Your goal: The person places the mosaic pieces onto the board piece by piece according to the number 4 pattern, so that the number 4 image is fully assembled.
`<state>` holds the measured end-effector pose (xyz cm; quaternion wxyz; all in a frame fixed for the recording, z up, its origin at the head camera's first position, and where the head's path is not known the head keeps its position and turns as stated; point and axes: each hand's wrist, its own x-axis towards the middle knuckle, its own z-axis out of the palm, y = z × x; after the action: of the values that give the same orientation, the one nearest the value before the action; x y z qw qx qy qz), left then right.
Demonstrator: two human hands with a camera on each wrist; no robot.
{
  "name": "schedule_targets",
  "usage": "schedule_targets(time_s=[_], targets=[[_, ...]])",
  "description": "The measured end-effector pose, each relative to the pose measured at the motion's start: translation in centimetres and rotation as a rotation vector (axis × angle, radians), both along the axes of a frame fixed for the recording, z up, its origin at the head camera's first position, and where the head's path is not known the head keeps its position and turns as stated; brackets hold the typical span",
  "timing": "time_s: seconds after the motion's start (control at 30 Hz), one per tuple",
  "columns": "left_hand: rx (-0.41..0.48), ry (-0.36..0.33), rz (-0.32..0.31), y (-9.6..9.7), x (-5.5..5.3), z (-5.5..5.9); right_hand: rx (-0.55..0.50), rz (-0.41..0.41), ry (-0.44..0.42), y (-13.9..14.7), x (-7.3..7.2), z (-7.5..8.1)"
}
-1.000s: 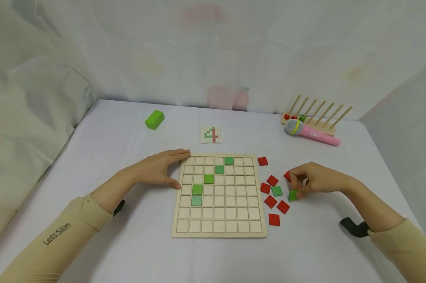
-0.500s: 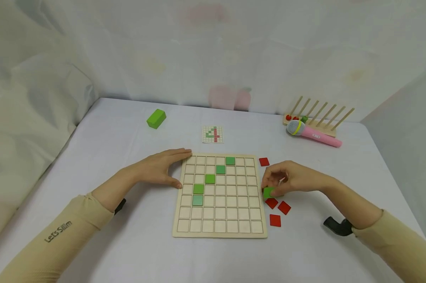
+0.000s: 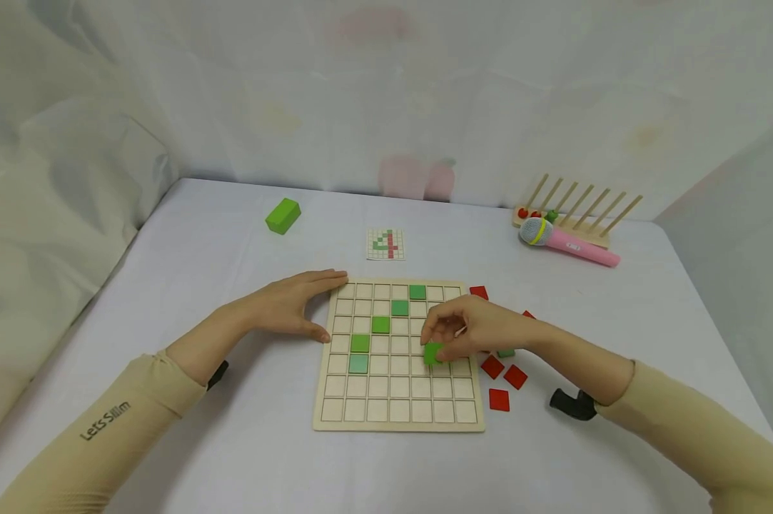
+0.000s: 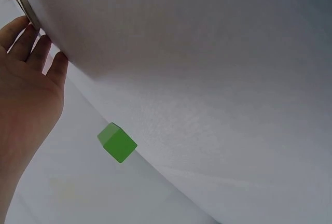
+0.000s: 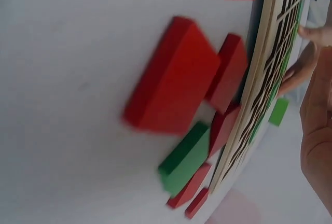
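Note:
My right hand (image 3: 482,327) pinches a green square tile (image 3: 432,354) between thumb and fingers, over the right half of the wooden grid board (image 3: 389,412). At the board's upper left edge, my left hand (image 3: 283,305) rests with fingers extended and thumb apart, touching the rim. Several green tiles (image 3: 381,325) lie in the grid cells as a diagonal from top right down to the left. In the left wrist view, fingertips (image 4: 61,58) lie along the board's side. The held tile cannot be made out in the right wrist view.
Several loose red tiles (image 3: 499,400) and a partly hidden green tile (image 5: 185,159) lie right of the board. Behind it is a small pattern card (image 3: 386,244). A green block (image 3: 283,216) stands back left; a pink microphone (image 3: 579,247) and peg rack (image 3: 593,237) are back right.
My right hand has carried the green tile leftward from among the loose tiles to above the board. The left hand keeps its place at the board's edge.

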<state>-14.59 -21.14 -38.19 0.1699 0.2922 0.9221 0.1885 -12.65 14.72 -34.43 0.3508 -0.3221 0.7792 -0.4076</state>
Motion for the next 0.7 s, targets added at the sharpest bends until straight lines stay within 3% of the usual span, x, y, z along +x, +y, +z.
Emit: schedule_targets(time_s=[0.7], targets=[[0.009,0.007,0.003,0.0,-0.1,-0.1,0.037,-0.052,0.006,-6.8,0.0,0.0]])
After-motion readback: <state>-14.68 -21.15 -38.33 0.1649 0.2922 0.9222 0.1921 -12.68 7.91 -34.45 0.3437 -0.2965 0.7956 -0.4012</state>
